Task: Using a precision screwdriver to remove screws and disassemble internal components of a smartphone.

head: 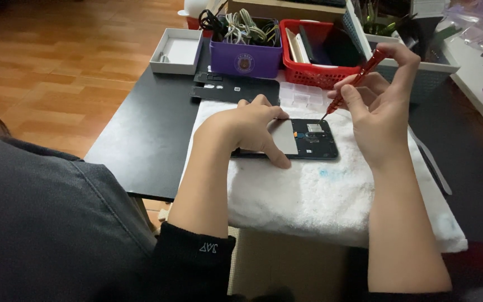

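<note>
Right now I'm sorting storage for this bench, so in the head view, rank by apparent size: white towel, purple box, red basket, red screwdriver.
1. white towel
2. red basket and purple box, too alike to rank
3. red screwdriver, held in the right hand

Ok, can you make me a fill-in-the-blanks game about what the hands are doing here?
1. The right hand holds a red ____ with its tip at the opened phone.
2. The left hand presses down on the ____.
3. The phone lies on a white ____.
4. The cables sit in a ____ box.

Missing words: screwdriver; phone; towel; purple
</note>
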